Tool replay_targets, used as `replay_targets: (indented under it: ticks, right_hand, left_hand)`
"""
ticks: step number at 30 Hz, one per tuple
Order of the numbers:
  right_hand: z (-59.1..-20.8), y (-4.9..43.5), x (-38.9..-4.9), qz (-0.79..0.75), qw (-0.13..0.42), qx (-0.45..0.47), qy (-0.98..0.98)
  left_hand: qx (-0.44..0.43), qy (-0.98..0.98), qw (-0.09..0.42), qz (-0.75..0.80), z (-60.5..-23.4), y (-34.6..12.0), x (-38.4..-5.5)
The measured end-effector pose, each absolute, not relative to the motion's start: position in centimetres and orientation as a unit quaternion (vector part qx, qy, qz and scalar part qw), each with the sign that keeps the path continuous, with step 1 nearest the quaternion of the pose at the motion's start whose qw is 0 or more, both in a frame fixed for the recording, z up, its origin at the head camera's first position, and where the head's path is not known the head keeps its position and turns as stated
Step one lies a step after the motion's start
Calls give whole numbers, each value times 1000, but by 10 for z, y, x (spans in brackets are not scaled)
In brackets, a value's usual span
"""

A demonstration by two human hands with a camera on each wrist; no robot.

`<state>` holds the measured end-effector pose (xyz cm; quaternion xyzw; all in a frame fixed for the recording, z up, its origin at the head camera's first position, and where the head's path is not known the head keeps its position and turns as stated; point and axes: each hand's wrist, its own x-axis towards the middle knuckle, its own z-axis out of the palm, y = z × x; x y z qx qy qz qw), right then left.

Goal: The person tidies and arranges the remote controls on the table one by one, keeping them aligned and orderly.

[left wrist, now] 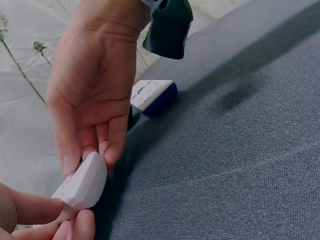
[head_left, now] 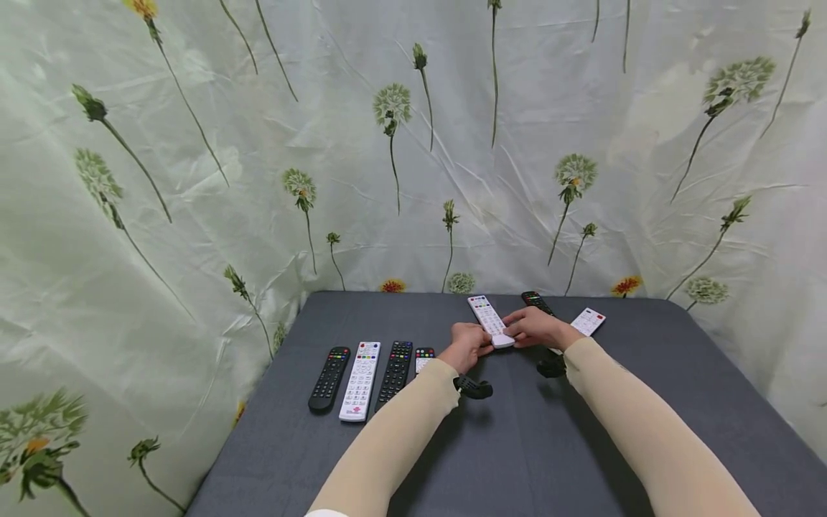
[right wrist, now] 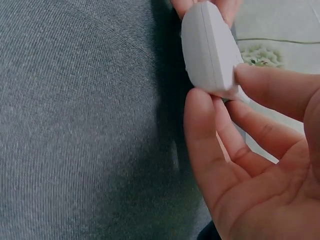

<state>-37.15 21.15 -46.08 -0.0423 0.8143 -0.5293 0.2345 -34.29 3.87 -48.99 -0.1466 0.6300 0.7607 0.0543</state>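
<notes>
A white remote control is held between both hands near the table's far edge, buttons up and slanting away to the left. My left hand pinches the left side of its near end. On the other side, the thumb and fingers of my right hand pinch the same end. The right wrist view shows the remote's rounded white end between the two hands, close over the cloth. Just beyond the right hand lies a black remote, partly covered. To its right is a smaller white remote.
Left of the hands, a row holds a black remote, a long white remote, another black remote and a small remote, partly behind the left arm. Dark grey cloth covers the table. A flowered curtain hangs behind.
</notes>
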Motion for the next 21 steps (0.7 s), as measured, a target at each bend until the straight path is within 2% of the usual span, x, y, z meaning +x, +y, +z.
replay_targets:
  ticks: [8, 21]
  right_hand:
    - [-458, 214, -369, -574, 250, -31, 779]
    - [-445, 204, -354, -592, 251, -81, 762]
  left_hand:
    - [-138, 605, 88, 779, -487, 28, -343]
    - [-78, 644, 96, 755, -468, 6, -330]
